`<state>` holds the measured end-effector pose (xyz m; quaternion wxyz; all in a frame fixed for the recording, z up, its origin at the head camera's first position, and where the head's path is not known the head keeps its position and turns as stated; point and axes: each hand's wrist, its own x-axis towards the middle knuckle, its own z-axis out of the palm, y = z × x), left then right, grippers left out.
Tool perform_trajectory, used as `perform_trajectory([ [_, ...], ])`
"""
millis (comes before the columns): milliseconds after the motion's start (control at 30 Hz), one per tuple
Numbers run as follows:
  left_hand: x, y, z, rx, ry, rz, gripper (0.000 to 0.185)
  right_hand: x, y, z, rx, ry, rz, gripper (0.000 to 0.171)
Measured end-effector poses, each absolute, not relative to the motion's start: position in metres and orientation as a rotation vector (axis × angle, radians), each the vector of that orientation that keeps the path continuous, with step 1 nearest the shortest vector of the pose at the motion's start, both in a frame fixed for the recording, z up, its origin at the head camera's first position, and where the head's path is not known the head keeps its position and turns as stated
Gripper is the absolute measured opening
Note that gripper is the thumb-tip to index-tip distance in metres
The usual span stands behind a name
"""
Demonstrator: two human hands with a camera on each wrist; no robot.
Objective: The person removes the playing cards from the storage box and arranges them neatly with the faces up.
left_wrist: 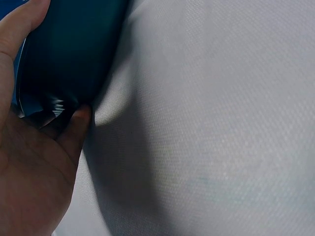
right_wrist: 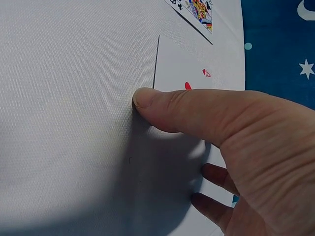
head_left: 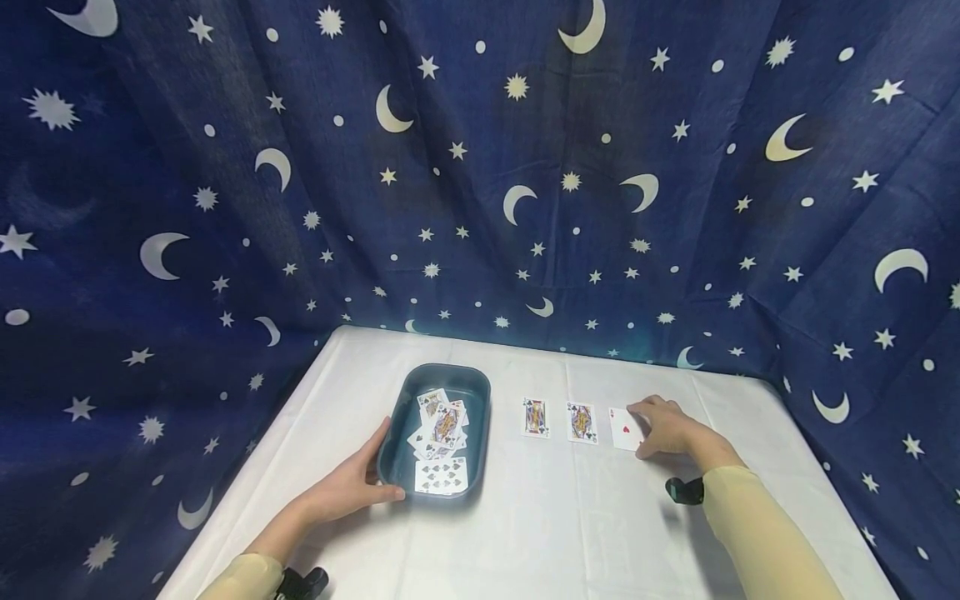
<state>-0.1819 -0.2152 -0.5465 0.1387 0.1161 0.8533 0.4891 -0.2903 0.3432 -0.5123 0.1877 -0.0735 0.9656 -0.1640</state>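
While grip (head_left: 666, 427) spans ace's (head_left: 624, 427) edges, tray (head_left: 467, 379) apart

You are working in a curtained-off station, apparently a recording booth. Dark blue fabric (head_left: 465, 208), patterned with moons and stars, is hanging behind the table (head_left: 360, 354) and along both its sides. White cloth (head_left: 540, 533) is covering the table. The fabric is concealing the wider room beyond it.

Curtain (head_left: 465, 200): dark blue, white moons, stars, dots
Tabletop (head_left: 570, 533): white
Tray (head_left: 468, 382): dark blue-green
Right card (head_left: 621, 423): white, red heart
Middle card (head_left: 582, 422): white, yellow-red-blue picture
Sleeves (head_left: 765, 525): pale yellow
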Motion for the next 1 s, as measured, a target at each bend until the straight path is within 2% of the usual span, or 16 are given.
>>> perform_trajectory([
  [300,-0.183,-0.217,-0.547,0.310,2.463,1.415,0.125,-0.287,0.341,-0.508,-0.214,2.715,-0.473,0.093],
  [567,-0.183,-0.217,-0.547,0.316,2.455,1.411,0.125,-0.294,0.338,-0.503,-0.383,2.847,-0.555,0.092],
  [800,-0.183,-0.215,-0.546,0.292,2.459,1.402,0.125,-0.295,0.301,-0.491,-0.529,2.950,-0.571,0.081],
  [1000,-0.183,-0.215,-0.546,0.298,2.456,1.414,0.125,-0.292,0.252,-0.482,-0.677,2.965,-0.565,0.083],
])
